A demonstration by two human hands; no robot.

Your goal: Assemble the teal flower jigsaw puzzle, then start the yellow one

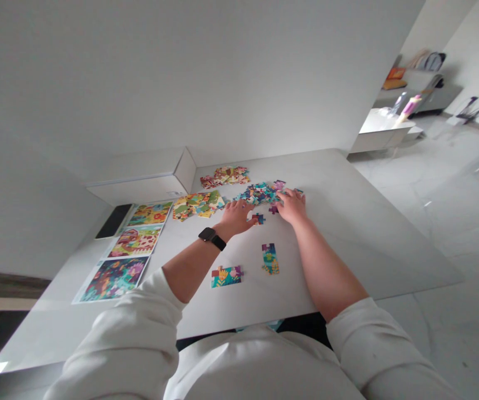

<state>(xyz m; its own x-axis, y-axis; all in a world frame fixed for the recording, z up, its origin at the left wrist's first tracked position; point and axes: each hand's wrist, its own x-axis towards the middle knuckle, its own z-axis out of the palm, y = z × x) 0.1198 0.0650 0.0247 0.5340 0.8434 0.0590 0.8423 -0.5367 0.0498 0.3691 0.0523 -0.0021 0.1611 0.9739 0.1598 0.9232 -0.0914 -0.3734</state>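
Note:
My left hand (238, 216) rests at the near left edge of a pile of blue and purple jigsaw pieces (260, 193), fingers spread. Beside its thumb lies a loose blue and red jigsaw piece (258, 219). On the right edge of the same pile is my right hand (292, 205), its fingers stretched over some pieces; those under the fingertips are hidden. Closer to my body lie two joined strips, a wide one with a yellow plant (226, 276) and an upright one in teal and yellow (270, 259).
Two more piles of jigsaw pieces, one yellow-green (198, 204) and one red-brown (226, 175), lie farther left and back. Picture sheets (135, 241) line the table's left side by a dark flat object (114, 221). A white box (148, 178) stands against the wall.

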